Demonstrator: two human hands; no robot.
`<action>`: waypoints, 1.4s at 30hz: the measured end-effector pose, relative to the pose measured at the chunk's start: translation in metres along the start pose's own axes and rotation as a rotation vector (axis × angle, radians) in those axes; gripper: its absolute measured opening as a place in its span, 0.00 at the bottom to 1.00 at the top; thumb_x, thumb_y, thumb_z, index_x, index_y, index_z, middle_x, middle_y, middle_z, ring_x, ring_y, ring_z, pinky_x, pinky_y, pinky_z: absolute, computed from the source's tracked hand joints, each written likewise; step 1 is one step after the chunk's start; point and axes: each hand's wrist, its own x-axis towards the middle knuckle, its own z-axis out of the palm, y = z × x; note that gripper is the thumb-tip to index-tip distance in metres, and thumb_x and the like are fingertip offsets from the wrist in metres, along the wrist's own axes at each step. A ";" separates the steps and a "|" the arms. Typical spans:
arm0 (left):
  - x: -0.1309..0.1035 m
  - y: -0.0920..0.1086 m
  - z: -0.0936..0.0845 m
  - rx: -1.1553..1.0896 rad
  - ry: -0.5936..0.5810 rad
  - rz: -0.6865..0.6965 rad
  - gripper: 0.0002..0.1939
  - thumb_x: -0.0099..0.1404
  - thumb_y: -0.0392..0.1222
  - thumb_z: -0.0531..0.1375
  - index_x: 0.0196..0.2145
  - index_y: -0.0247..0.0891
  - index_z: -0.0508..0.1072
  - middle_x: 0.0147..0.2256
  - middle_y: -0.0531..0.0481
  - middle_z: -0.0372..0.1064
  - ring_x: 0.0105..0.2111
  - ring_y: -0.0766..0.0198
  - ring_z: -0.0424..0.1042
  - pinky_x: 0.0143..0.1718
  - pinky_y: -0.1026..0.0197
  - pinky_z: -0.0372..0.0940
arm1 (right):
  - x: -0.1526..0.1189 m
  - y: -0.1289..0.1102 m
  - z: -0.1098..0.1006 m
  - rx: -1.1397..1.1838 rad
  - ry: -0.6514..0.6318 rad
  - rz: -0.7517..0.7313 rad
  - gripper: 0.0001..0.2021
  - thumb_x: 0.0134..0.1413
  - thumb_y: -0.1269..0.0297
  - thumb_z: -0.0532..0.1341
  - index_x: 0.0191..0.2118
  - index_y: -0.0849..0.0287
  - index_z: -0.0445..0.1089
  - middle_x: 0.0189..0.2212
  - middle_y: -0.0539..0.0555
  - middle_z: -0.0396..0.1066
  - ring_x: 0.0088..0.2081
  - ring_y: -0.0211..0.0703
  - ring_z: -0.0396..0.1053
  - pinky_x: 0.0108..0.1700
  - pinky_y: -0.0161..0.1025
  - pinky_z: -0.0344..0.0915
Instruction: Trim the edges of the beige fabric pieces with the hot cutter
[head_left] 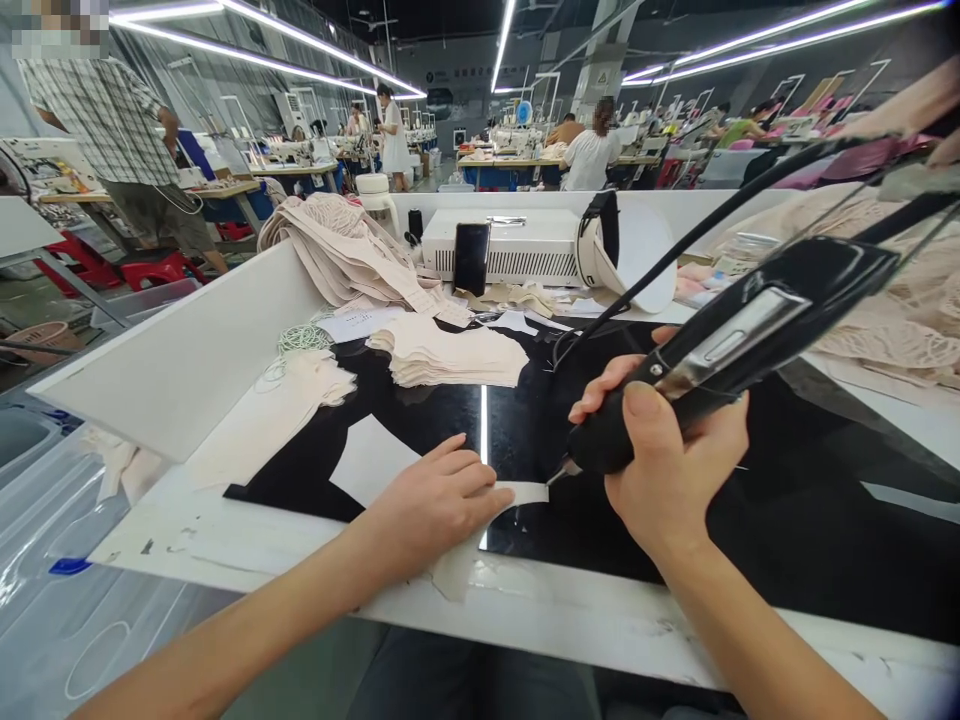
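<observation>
My left hand (435,505) lies palm down, its fingers stretched over a pale, narrow-ended piece (531,492) on the glossy black board (810,520). Beside that hand, a white flat piece (371,460) is partly covered by it. In my right hand (679,475) is a black corded handheld tool (727,340) with a silver plate on its body, fingers wrapped around it. The tool slants down to the left, and its thin metal tip (562,470) is at the end of the pale strip. Whether the tip touches the strip I cannot tell.
A stack of cream fabric pieces (457,352) lies behind my hands; more cream pieces (274,420) lie left. A phone (471,258) leans on a white vented box (517,240). A black cable (675,260) arcs beside the tool. A low white panel (187,350) edges the table. Other people work beyond.
</observation>
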 end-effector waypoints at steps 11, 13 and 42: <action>-0.001 0.002 0.000 -0.020 -0.037 -0.015 0.14 0.87 0.28 0.63 0.62 0.40 0.82 0.51 0.46 0.84 0.52 0.57 0.85 0.78 0.43 0.73 | -0.004 0.000 0.025 0.044 -0.023 0.062 0.26 0.61 0.40 0.85 0.49 0.47 0.75 0.33 0.42 0.79 0.26 0.39 0.76 0.28 0.40 0.79; -0.001 0.001 0.001 -0.021 -0.044 -0.016 0.15 0.87 0.28 0.63 0.63 0.41 0.83 0.51 0.47 0.84 0.52 0.57 0.84 0.79 0.43 0.73 | -0.006 0.002 0.027 0.038 -0.026 0.073 0.27 0.61 0.40 0.85 0.48 0.47 0.74 0.33 0.42 0.80 0.25 0.40 0.77 0.28 0.40 0.80; -0.004 0.000 0.001 -0.062 0.006 -0.028 0.12 0.93 0.33 0.59 0.59 0.40 0.83 0.52 0.47 0.86 0.52 0.57 0.86 0.79 0.40 0.74 | -0.005 -0.002 0.016 0.030 -0.050 0.049 0.22 0.65 0.47 0.84 0.51 0.47 0.76 0.32 0.42 0.80 0.26 0.40 0.77 0.30 0.40 0.80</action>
